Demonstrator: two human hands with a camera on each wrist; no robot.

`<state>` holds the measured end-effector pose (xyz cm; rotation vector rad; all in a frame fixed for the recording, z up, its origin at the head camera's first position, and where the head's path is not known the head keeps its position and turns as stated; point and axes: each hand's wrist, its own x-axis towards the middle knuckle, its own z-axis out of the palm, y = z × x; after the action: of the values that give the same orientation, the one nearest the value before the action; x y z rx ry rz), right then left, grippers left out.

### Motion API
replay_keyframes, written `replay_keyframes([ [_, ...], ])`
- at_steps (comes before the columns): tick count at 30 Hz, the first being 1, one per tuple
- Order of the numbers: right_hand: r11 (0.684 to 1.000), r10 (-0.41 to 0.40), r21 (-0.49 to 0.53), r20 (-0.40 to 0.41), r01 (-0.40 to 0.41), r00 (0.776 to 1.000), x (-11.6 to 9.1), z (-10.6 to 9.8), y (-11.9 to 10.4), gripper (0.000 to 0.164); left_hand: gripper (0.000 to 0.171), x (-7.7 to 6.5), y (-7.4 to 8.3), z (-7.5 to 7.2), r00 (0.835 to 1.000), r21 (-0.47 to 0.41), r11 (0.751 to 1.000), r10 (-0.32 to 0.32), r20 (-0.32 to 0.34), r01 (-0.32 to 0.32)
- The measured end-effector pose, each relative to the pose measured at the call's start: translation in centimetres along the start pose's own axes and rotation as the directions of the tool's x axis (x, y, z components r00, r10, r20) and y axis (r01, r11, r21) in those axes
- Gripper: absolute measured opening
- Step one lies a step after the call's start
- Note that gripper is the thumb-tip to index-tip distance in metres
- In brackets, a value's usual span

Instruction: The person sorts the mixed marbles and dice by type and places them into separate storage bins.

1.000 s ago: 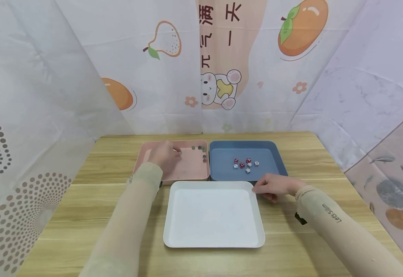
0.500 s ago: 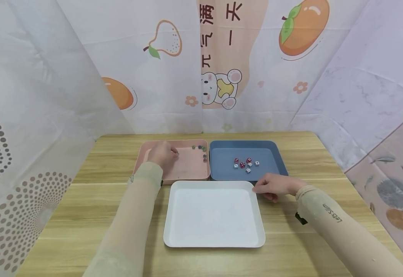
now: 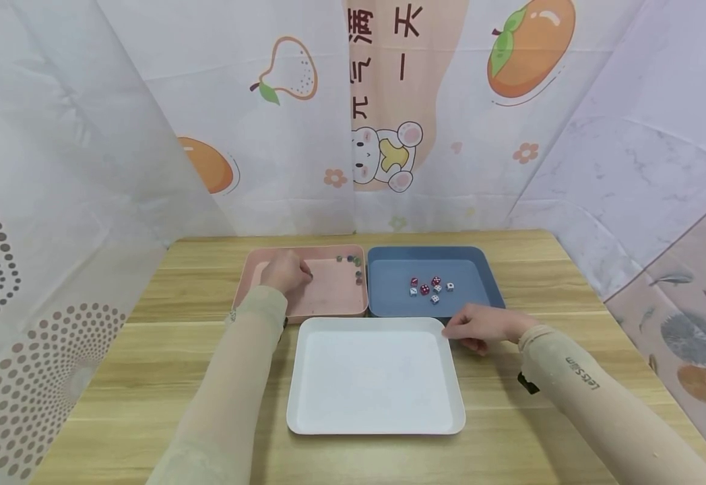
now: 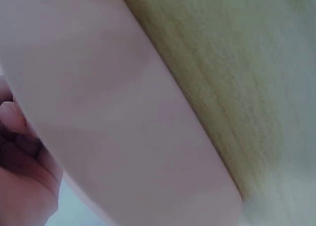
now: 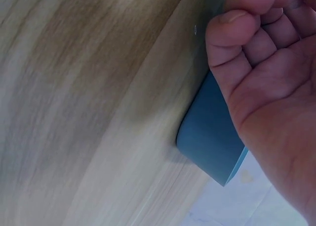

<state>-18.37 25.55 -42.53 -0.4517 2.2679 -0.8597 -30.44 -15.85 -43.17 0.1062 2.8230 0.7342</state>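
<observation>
My left hand (image 3: pixel 285 271) reaches into the pink tray (image 3: pixel 336 311) at the back left. Its thumb and fingertips pinch a small marble (image 3: pixel 311 275), mostly hidden. Several glass marbles (image 3: pixel 357 262) lie along that tray's right end. In the left wrist view the pink tray's outer wall (image 4: pixel 123 112) hides most of the left hand (image 4: pixel 24 181). My right hand (image 3: pixel 480 327) pinches the back right corner of the white tray (image 3: pixel 374 426), fingers curled. In the right wrist view, the thumb and fingertips of the right hand (image 5: pixel 266 63) meet near the blue tray's wall (image 5: pixel 212 132).
The blue tray (image 3: pixel 428 254) stands to the right of the pink one and holds several red dice (image 3: pixel 424 289) and white dice (image 3: pixel 434 299). All three trays sit close together on a wooden table (image 3: pixel 207 377). Printed curtains (image 3: pixel 304 155) hang behind.
My left hand's fingertips have shifted slightly left and toward me inside the pink tray, with the marble. The right hand and the white tray stay in place.
</observation>
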Motion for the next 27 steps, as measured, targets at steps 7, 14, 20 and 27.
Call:
replay_keyframes([
  [7,1.0,-0.008,0.007,0.005,0.008,1.0,0.3,0.2,0.3,0.051,0.013,-0.3,0.0,-0.1,1.0,0.02,1.0,-0.018,-0.019,0.018],
  [14,1.0,-0.014,0.004,0.009,0.014,1.0,0.6,0.1,0.5,0.05,0.023,-0.4,-0.4,-0.4,1.0,-0.001,1.0,-0.021,-0.001,0.021],
  [20,1.0,-0.018,-0.002,0.015,0.018,1.0,0.5,-0.1,0.4,0.048,0.032,-1.3,-0.3,-2.0,0.999,-0.029,1.0,0.013,0.039,-0.012],
  [27,1.0,-0.025,-0.004,0.004,0.025,1.0,-0.7,-1.1,0.0,0.036,0.035,-3.3,-0.7,-4.7,0.999,0.029,0.999,0.044,0.01,-0.044],
])
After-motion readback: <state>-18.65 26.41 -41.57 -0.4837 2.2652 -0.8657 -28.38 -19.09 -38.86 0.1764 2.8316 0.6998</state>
